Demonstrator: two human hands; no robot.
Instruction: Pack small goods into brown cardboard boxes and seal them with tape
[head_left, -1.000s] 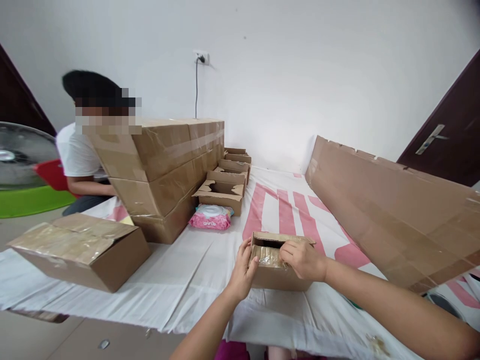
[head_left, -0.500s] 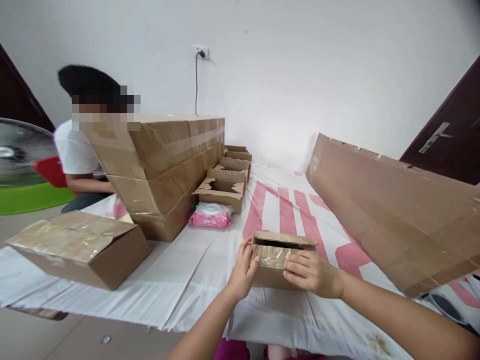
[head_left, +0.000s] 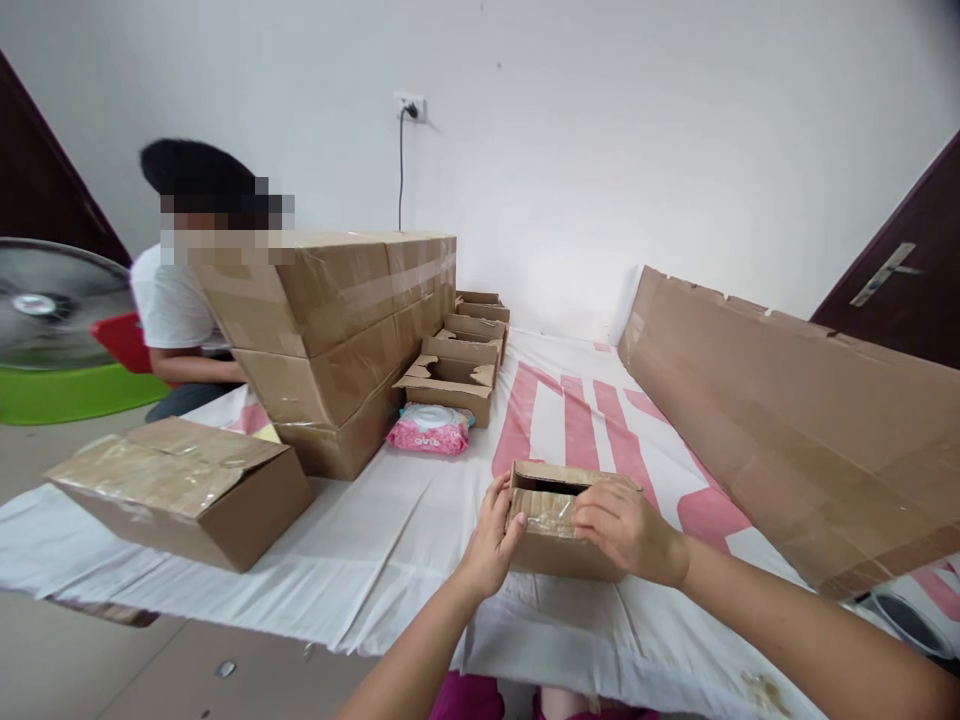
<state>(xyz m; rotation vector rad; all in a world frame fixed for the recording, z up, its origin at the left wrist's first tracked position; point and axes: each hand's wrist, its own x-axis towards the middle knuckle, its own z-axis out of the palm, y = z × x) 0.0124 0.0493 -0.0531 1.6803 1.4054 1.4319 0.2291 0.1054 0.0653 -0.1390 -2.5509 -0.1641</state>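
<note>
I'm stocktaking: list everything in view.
cloth: one, white and pink, centre
small box: one, brown, front centre
taped box: one, brown, front left
stack: one, brown, left
open boxes: several, brown, centre
wipes: one, pink, centre
sheet: one, brown, right
socket: one, white, wall
cord: one, black, wall
door: one, maroon, right
fan: one, grey, left
unclear items: two, red and green, left
person: one, white shirt, left
left grip: one, bare, on small box
right grip: one, bare, on small box

Under the small brown rectangular cardboard box [head_left: 559, 557], a white cloth sheet [head_left: 427, 535] bears pink bands; left of the box, the oblong plastic packet [head_left: 429, 436] is pink-and-white.
</note>
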